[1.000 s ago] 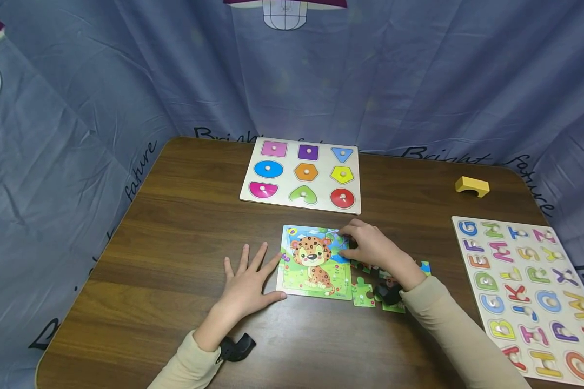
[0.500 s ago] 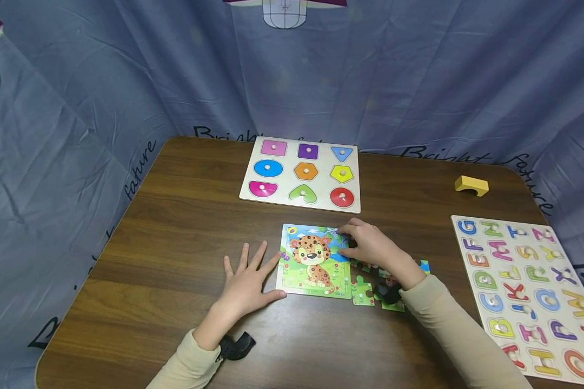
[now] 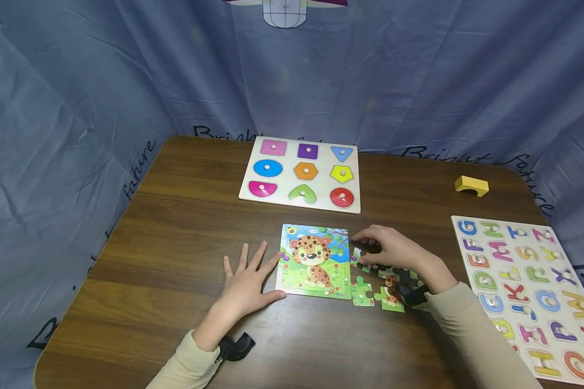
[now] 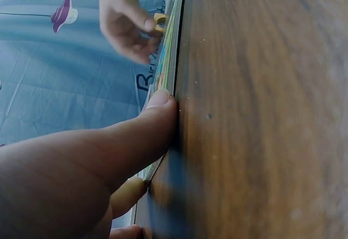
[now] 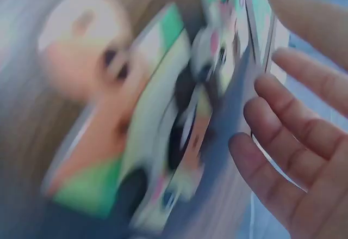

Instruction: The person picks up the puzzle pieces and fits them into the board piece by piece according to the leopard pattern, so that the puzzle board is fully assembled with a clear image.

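Observation:
A square jigsaw puzzle [image 3: 315, 260] with a spotted cub picture lies in the middle of the table. My left hand [image 3: 247, 286] rests flat beside it, fingers spread, with thumb and index fingertip at its left edge. The left wrist view shows the thumb [image 4: 155, 120] against the board's side. My right hand [image 3: 396, 248] hovers over loose jigsaw pieces [image 3: 362, 292] just right of the puzzle. Its fingers are loosely bent and nothing shows between them. In the right wrist view the pieces [image 5: 89, 187] are blurred; the right hand and wrist strap partly hide them in the head view.
Behind the puzzle lies a board of knobbed shapes [image 3: 299, 175]. An alphabet board [image 3: 530, 302] takes up the right side. A yellow arch block [image 3: 472, 185] stands at the back right. Blue fabric [image 3: 292, 81] hangs around the table's far edges.
My right hand has left the puzzle's upper right corner and moved right over the loose pieces, uncovering that corner. My left hand has stayed put.

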### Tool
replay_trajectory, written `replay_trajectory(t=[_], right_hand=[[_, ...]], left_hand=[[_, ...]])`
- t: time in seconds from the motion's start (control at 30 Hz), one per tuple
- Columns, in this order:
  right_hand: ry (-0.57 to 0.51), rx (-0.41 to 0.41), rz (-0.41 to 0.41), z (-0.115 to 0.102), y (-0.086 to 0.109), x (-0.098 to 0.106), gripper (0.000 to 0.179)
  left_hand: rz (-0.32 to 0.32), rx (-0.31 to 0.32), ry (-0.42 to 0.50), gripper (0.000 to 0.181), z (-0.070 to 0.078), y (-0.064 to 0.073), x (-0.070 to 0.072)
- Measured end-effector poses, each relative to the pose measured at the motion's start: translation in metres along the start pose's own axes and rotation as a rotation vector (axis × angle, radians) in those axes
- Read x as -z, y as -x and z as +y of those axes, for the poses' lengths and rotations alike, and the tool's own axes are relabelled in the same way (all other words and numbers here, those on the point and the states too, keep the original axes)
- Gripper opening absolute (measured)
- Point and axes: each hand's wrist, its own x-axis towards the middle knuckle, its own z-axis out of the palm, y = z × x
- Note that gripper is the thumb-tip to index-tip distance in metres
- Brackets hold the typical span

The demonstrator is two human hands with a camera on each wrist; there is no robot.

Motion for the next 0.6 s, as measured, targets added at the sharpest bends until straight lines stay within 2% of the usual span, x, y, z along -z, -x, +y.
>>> replay_trajectory(t=[0.1,0.3,0.6], right_hand=[[0.004,-0.004,-0.010,0.007,0.011,0.001,0.052],[0.064,-0.037,0.026,0.012,0.029,-0.008,0.059],[0.099,-0.025,0.068,0.011,0.031,-0.017,0.054]], left_hand=[[0.001,0.000,-0.007,0.080,0.000,0.000,0.001],[0.001,-0.004,-0.001,0.080,0.000,0.000,0.000],[-0.007,0.004,0.005,0.080,-0.001,-0.001,-0.002]])
